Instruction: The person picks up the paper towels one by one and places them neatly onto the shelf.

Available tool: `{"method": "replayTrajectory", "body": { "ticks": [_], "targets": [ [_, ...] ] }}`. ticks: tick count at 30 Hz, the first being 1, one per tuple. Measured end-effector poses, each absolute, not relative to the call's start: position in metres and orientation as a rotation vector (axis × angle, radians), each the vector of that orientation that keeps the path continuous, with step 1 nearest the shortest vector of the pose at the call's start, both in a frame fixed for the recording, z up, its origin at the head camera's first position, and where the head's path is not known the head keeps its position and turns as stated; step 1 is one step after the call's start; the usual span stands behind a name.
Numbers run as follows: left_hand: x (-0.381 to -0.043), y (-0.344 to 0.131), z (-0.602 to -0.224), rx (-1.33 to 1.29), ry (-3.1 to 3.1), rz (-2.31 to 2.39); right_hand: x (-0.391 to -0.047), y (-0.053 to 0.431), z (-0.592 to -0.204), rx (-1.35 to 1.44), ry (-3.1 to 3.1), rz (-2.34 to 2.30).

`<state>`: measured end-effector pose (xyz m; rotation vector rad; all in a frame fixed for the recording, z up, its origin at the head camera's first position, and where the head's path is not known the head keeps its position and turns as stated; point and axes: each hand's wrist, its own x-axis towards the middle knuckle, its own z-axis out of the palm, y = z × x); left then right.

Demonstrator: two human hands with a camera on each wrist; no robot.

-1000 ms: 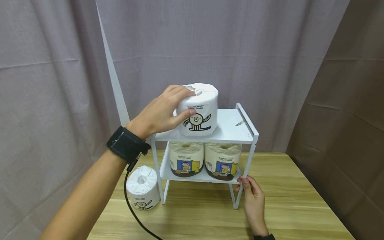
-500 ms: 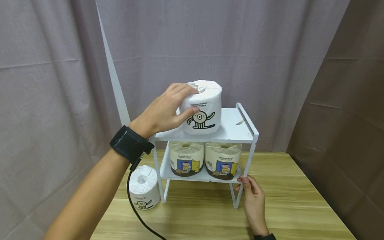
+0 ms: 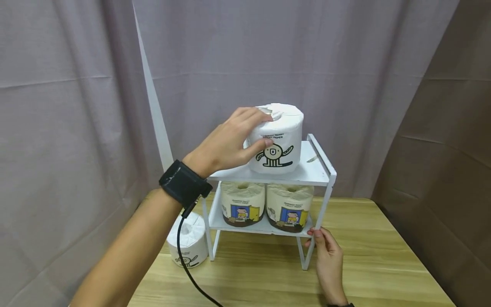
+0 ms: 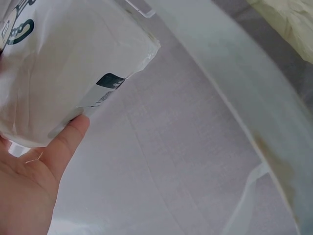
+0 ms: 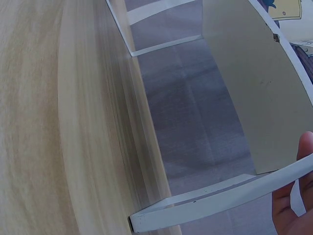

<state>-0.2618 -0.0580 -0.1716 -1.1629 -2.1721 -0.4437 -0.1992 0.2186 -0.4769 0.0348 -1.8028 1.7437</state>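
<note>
Toilet roll (image 3: 279, 147) over upper shelf (image 3: 311, 170), axis upright, lies right of left hand (image 3: 234, 140), whose curled grip holds it; right hand (image 3: 329, 261), lower, pinches rack leg (image 3: 324, 209).

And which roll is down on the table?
The white roll left of the rack; the left hand grips the other white one, and two cream rolls stand on the lower shelf.

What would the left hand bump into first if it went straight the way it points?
The toilet roll: the left hand has its thumb and fingers right against it, so there's no gap. Past that, perhaps the curtain, though depth is hard to judge.
</note>
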Motion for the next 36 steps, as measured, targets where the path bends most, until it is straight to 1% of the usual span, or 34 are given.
{"method": "replayTrajectory", "body": {
  "ticks": [14,36],
  "targets": [
    [-0.265,-0.035,-0.169,-1.128,-2.227,-0.404,-0.198,0.221,-0.473,0.080,-1.817,1.705],
    [-0.272,-0.011,-0.167,-1.157,-2.267,-0.390,-0.196,0.222,-0.471,0.082,-1.802,1.723]
  ]
}}
